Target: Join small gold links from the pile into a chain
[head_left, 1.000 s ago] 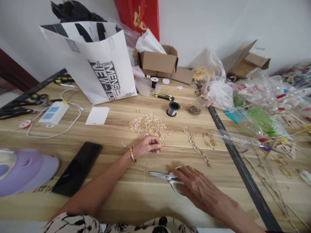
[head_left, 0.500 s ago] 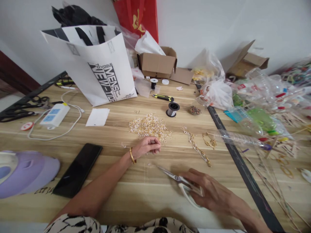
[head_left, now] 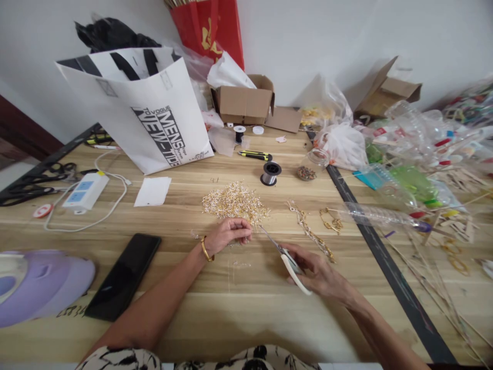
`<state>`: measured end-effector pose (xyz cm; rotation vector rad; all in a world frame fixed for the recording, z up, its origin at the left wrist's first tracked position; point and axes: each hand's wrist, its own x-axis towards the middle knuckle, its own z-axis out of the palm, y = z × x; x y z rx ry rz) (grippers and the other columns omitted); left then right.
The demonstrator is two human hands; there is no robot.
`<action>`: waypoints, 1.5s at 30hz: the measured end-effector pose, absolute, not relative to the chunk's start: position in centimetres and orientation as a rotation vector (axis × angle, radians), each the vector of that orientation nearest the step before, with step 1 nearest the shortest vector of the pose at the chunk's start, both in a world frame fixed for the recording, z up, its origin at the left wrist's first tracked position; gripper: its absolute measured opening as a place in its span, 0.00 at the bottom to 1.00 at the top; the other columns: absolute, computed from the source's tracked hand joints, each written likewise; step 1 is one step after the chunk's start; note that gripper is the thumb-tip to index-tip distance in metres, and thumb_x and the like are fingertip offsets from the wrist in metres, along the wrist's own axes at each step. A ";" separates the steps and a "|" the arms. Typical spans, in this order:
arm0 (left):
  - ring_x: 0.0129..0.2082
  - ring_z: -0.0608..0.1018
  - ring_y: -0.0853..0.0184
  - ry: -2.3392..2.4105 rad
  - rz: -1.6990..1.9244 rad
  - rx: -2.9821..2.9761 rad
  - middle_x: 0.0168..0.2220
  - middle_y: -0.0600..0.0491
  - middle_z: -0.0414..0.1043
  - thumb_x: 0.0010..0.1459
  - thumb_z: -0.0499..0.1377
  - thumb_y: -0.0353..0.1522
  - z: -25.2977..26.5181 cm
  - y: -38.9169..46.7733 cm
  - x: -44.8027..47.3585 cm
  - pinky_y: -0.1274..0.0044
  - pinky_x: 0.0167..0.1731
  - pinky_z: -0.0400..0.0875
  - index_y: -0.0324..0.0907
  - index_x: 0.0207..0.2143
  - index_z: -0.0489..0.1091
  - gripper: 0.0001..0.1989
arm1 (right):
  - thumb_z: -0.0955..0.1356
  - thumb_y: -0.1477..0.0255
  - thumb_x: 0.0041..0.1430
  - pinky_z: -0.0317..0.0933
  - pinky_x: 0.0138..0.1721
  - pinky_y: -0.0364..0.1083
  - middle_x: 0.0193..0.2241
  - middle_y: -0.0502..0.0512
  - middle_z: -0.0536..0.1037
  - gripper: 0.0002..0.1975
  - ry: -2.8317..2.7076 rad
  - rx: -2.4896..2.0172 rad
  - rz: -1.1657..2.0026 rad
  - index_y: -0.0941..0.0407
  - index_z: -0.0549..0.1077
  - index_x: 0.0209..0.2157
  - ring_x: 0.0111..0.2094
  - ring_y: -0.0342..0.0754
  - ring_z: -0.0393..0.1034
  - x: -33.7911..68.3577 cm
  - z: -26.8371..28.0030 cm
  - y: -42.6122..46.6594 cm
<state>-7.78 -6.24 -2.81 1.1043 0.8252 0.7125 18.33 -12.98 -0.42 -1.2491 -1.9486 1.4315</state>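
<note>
My right hand (head_left: 314, 270) grips white-handled scissors (head_left: 290, 267), their blades pointing up and left towards the beads. The fingers of my left hand (head_left: 233, 234), which wears a gold bracelet (head_left: 207, 249) on its wrist, are pinched together at the near edge of a pile of small gold and clear beads (head_left: 234, 203). Whatever sits between those fingertips is too small to make out. Just below the left hand a short row of tiny clear beads (head_left: 242, 264) lies on the wooden table (head_left: 200, 318). Beaded chains (head_left: 310, 231) rest to the right of the pile.
Behind the pile are a wire spool (head_left: 270, 173), a yellow-black cutter (head_left: 254, 155) and a jar of beads (head_left: 308, 172). A black phone (head_left: 123, 277) and power strip (head_left: 85, 192) occupy the left. Plastic bottles (head_left: 416, 139) and thin sticks (head_left: 427, 277) crowd the right.
My right hand has moved the scissors up and forward, so their tips are now by the bead pile near my left fingertips. My left hand stays pinched in about the same place.
</note>
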 end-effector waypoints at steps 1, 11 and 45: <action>0.22 0.71 0.75 0.821 0.715 1.104 0.24 0.53 0.71 0.48 0.63 0.35 -2.8 -6.2 -7.8 0.82 0.25 0.66 0.34 0.27 0.69 0.12 | 0.71 0.70 0.49 0.64 0.46 0.47 0.47 0.58 0.72 0.30 -1.975 -1.246 1.408 0.55 0.63 0.55 0.45 0.50 0.68 18.3 -0.4 -12.9; 0.22 0.71 0.74 0.805 0.722 1.117 0.23 0.52 0.72 0.47 0.64 0.35 -2.7 -6.2 -7.8 0.81 0.26 0.66 0.34 0.27 0.70 0.11 | 0.70 0.64 0.50 0.67 0.40 0.46 0.43 0.58 0.74 0.31 -2.088 -1.298 1.321 0.56 0.63 0.55 0.40 0.51 0.71 17.2 0.4 -12.2; 0.24 0.73 0.72 0.796 0.635 1.200 0.25 0.51 0.73 0.48 0.63 0.33 -3.2 -6.0 -8.3 0.81 0.28 0.68 0.34 0.31 0.74 0.10 | 0.63 0.72 0.60 0.63 0.33 0.42 0.34 0.55 0.74 0.21 -2.399 -1.141 0.940 0.54 0.63 0.55 0.29 0.44 0.69 15.4 0.3 -11.4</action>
